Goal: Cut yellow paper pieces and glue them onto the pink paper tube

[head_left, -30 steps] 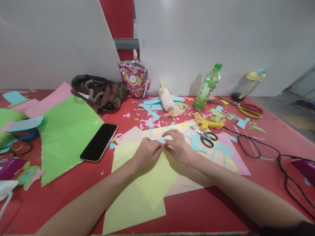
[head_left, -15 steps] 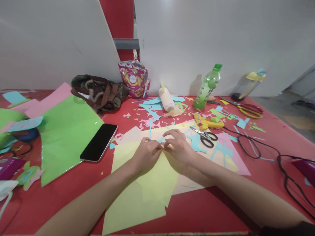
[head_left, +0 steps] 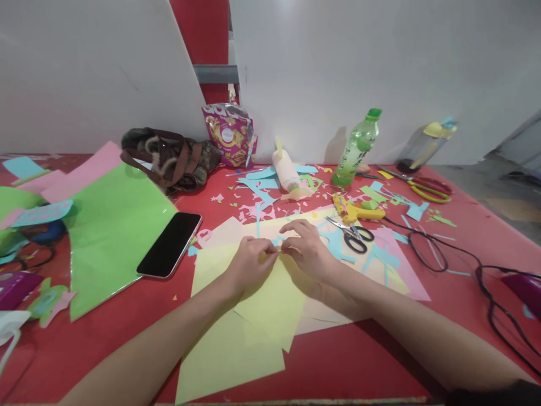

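Observation:
My left hand point(head_left: 250, 264) and my right hand point(head_left: 307, 250) meet over a folded yellow paper sheet point(head_left: 270, 304) lying on a red table point(head_left: 380, 349). Both hands pinch the paper's far edge, fingers pressed together at the fold. A larger yellow sheet point(head_left: 220, 355) lies underneath, with peach paper point(head_left: 321, 313) beneath my right forearm. A small blue scrap point(head_left: 276, 241) shows between my fingertips.
A black phone point(head_left: 170, 244) rests on a green sheet point(head_left: 110, 231) at left. Black-handled scissors point(head_left: 353, 235) and a yellow glue gun point(head_left: 353, 211) lie right of my hands. A green bottle point(head_left: 355, 149), glue bottle point(head_left: 285, 172), snack bag point(head_left: 229, 134), camouflage bag point(head_left: 169, 158) and cables point(head_left: 465, 265) surround.
The folded yellow sheet's lower corner has shifted, its flap lying a little differently on the big sheet. My hands stay pinched at the same spot.

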Tool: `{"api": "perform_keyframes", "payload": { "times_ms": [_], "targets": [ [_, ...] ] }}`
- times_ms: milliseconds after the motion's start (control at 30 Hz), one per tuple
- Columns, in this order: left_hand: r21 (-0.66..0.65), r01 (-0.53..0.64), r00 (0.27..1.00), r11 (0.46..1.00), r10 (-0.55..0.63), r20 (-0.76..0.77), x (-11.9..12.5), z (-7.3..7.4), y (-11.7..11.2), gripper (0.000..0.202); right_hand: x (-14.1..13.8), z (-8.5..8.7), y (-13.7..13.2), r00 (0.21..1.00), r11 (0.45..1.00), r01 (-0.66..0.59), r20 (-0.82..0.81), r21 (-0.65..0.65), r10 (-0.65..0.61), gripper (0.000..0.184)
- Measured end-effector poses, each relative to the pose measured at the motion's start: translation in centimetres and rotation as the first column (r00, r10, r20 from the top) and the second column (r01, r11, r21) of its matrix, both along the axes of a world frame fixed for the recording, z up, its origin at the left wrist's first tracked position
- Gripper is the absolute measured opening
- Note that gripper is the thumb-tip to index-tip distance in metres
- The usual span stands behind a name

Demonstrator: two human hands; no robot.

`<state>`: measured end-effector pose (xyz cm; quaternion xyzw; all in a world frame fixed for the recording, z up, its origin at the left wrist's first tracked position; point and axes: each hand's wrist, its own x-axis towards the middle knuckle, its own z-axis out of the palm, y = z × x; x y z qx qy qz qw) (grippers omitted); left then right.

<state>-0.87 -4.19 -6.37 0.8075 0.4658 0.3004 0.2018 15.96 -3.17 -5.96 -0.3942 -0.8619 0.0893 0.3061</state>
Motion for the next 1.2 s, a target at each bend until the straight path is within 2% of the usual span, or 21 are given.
{"api": "perform_keyframes", "payload": {
  "times_ms": [367, 700, 800, 933, 1200],
  "targets": [
    [0.072, 0.022, 0.999, 0.997, -0.024, 0.039, -0.2, -0.2, 0.1, 0.018, 0.2, -0.1, 0.4, 0.995, 0.998, 0.034, -0.088, -0.056, -0.038, 0.010],
    [0.003, -0.026, 0.999, 1.000, 0.026, 0.026, -0.2, 0.2, 0.0, 0.021, 0.2, -0.1, 0.5, 0.994, 0.995, 0.022, -0.108, -0.100, -0.032, 0.014],
    [-0.041, -0.024, 0.999, 0.999, 0.025, 0.037, -0.1, 0.5, 0.0, 0.021, 0.2, -0.1, 0.4, 0.992, 0.995, 0.014, -0.121, -0.104, -0.026, 0.014],
    [-0.170, -0.021, 0.993, 0.985, 0.041, 0.114, 0.0, 0.8, 0.1, 0.018, 0.2, -0.1, 0.4, 0.992, 0.996, -0.005, -0.129, -0.094, -0.007, 0.013],
    [-0.420, -0.062, 0.954, 0.906, 0.178, 0.242, 0.2, 1.2, -0.1, 0.012, 0.3, -0.2, 0.3, 0.991, 0.996, -0.009, -0.131, -0.088, -0.002, 0.013]
  ]
}}
